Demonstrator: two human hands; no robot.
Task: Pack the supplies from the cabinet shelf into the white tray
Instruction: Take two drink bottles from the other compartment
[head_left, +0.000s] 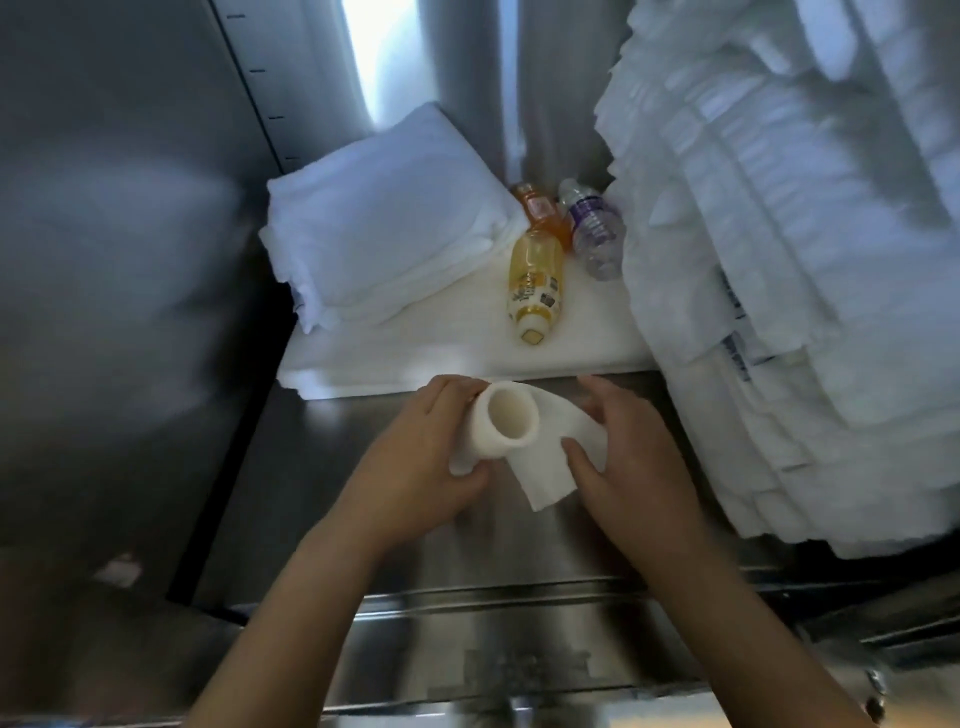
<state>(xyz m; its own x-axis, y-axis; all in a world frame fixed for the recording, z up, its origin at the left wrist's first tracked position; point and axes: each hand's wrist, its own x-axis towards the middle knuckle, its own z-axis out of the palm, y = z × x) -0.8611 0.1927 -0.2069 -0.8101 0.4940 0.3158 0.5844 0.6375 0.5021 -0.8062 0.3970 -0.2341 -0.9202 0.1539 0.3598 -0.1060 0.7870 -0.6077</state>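
The left hand (415, 457) has its grip clamped round a paper roll (483, 439), fingers curled over the far side and thumb tucked under, and the open end faces up: a thick, soft white wall around a hollow round core. The right hand (623, 467) takes the loose sheet (543, 480) trailing off that roll, thumb on top and fingers behind, so this grip is closed on paper too. Both hands are held above the steel shelf (467, 545), brushed metal with a dull shine, just in front of the white tray (415, 366). The roll itself is not in the tray; it sits in the hands at the tray's near edge. In the tray, on the left, lies a pile of folded towels (384, 244), plush and white. Beside them a yellow bottle (535, 280) lies on its side, cap towards the person, with an orange bottle (540, 213) behind it and a clear water bottle (595, 231) with a purple label touching both. On the right looms a tall stack of white quilted pads (779, 260), its layered edges overhanging the tray's right end.
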